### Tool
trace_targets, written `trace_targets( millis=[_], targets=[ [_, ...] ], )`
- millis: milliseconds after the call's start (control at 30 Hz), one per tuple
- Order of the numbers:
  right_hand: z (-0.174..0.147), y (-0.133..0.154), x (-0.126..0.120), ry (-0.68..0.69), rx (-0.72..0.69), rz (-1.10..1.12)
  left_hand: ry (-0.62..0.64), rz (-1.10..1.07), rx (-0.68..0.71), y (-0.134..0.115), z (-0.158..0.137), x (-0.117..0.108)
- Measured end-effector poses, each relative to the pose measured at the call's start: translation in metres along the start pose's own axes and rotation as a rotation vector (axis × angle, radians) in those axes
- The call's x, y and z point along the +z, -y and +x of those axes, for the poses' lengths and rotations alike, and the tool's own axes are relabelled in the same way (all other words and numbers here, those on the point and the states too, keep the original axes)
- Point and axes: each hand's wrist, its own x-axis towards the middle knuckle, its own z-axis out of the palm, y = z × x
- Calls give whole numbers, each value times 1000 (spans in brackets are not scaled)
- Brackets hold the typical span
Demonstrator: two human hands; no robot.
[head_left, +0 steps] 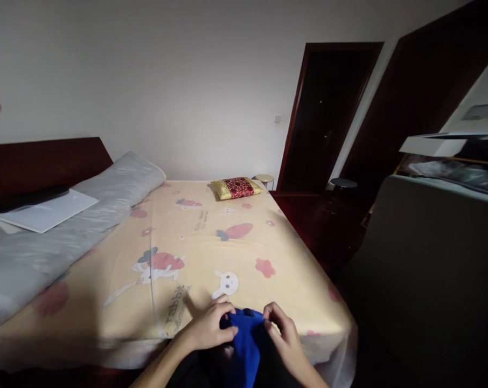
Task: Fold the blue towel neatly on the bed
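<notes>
A bright blue cloth item [246,345] hangs at the near edge of the bed, its stitched upper edge stretched between my two hands. My left hand [211,326] has its thumb and fingers closed on the left end of that edge. At the right end, my right hand [282,334] pinches the cloth between thumb and forefinger. A small dark patch shows at the top of the cloth, perhaps an opening. Its lower part runs out of view, so I cannot tell its exact kind.
The bed [211,253] has a yellow sheet with rabbits and carrots. A gold and red cushion [236,188] lies at its far end. On the left are a rolled grey quilt [106,199] and a white flat sheet [46,210]. Stools [343,184] stand beyond; a dark panel [433,269] rises at right.
</notes>
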Motion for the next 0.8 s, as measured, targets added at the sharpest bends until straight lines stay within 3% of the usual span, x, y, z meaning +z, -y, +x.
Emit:
trace_targets(
  millis=[200, 300, 400, 467, 600, 800],
  targets=[
    [6, 12, -12, 38, -40, -90, 32, 2, 78, 3, 3, -19],
    [8, 20, -20, 199, 4, -116, 29, -88, 70, 11, 7, -26],
    [11, 23, -29, 392, 81, -127, -96, -55, -5, 20, 9, -29],
    [14, 22, -36, 429, 147, -158, -153, -11, -31, 22, 9, -33],
    [22, 19, -59, 392, 188, -207, -228, 80, -45, 15, 4, -51],
    [31, 22, -108, 182, 152, -305, -264, 205, -82, -3, -22, -94]
  ],
)
